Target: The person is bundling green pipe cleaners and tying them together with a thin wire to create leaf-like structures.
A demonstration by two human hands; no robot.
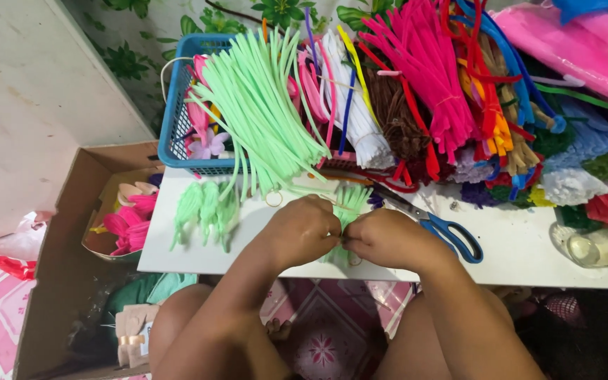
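White table spans centre. Cardboard box at 8 o'clock. Pile of coloured pipe cleaners at 1 o'clock. Blue basket at 11 o'clock, light green pipe cleaners spilling from it. Left hand and right hand at centre, both fists closed, pinching small green pipe-cleaner bundle between them. Blue-handled scissors at 3 o'clock, just beside right hand.

You have a small bunch of pale green pipe cleaners pinched upright, its tips fanning upward. It sits just left of the blue-handled scissors, partly hidden.
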